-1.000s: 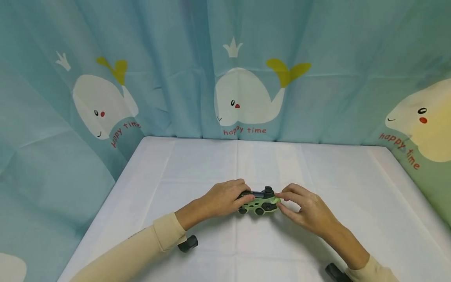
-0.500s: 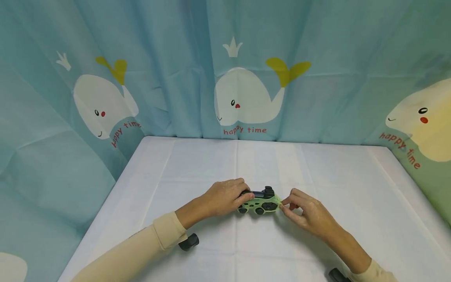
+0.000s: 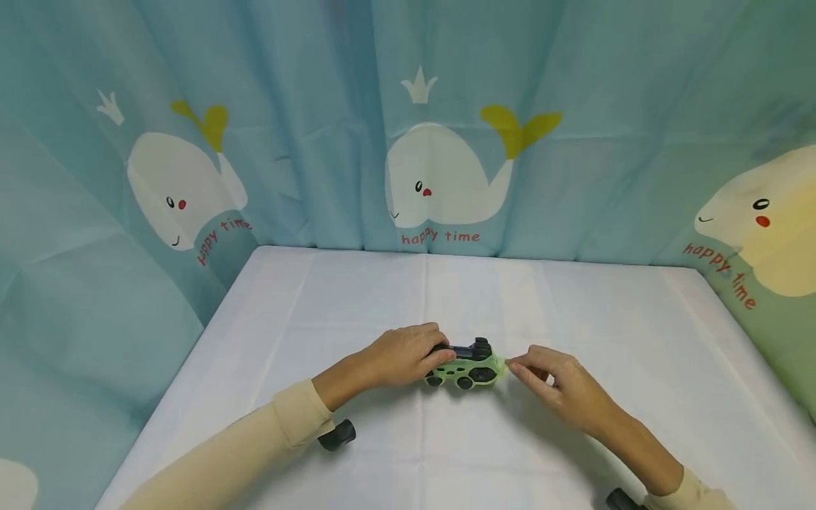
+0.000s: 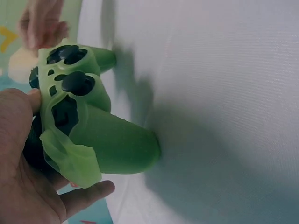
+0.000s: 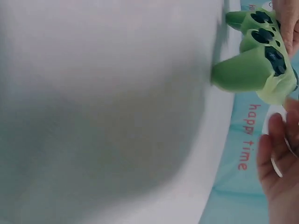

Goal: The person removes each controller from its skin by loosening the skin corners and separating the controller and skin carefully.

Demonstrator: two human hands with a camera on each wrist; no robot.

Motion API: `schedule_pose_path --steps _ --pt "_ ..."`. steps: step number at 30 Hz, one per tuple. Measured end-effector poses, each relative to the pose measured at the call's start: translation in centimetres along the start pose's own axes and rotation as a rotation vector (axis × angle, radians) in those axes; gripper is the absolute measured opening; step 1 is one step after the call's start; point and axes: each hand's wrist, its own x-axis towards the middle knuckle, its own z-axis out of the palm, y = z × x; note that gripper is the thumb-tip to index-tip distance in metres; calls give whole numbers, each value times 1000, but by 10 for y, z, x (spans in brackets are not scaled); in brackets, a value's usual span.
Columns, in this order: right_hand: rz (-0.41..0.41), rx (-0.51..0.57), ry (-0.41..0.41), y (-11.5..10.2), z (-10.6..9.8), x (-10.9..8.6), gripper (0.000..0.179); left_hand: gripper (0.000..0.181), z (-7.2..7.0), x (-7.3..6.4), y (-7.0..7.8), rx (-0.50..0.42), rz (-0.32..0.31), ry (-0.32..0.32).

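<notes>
A black game controller [image 3: 482, 347] in a soft light-green silicone cover [image 4: 117, 140] is in the middle of the head view, its handles pointing down at the table. My left hand [image 3: 408, 356] grips its left end, thumb on the near face and fingers over the top. At this end, in the left wrist view, a loose flap of the cover hangs folded outward. Thumb and forefinger of my right hand [image 3: 567, 386] pinch the cover's edge at the right end and stretch it outward. Black thumbsticks [image 4: 78, 84] and buttons show through the cover's openings.
A white cloth covers the table [image 3: 357, 297]. Behind it and at the sides hangs a blue-green curtain [image 3: 331, 142] with whale prints. Black cylindrical pieces show beside both wrists, one under the left cuff [image 3: 338, 435], one at the right [image 3: 621, 499].
The right thumb and forefinger, spread around the controller's right end before, have come together on the cover's edge and drawn it slightly outward. The left hand keeps its grip.
</notes>
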Motion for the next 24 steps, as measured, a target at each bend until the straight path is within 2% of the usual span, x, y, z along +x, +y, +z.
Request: schedule_pose_path --steps 3,7,12,14,16,17,20,22,24 --pt "-67 -14 42 0 -2 9 26 35 0 -2 -1 7 6 2" --pt "-165 -24 77 1 6 19 33 35 -1 -2 -1 6 12 5" --pt "-235 -10 112 3 14 26 33 35 -2 -1 0 -13 -11 -11" --pt "-266 -28 95 4 12 29 24 36 -2 -1 0 -26 -25 -12" --pt "-328 -108 51 5 10 32 9 35 -2 -1 0 -42 -38 -12" --pt "-373 -168 29 6 8 33 9 35 -2 0 0 -44 -41 -14" --pt "-544 -354 -2 10 5 37 31 36 0 0 1 -41 -38 -17" --pt "-660 -432 6 13 5 40 34 36 1 0 1 -36 -32 -16" --pt "-750 -465 21 17 5 44 31 35 2 -1 1 -22 -25 -5"
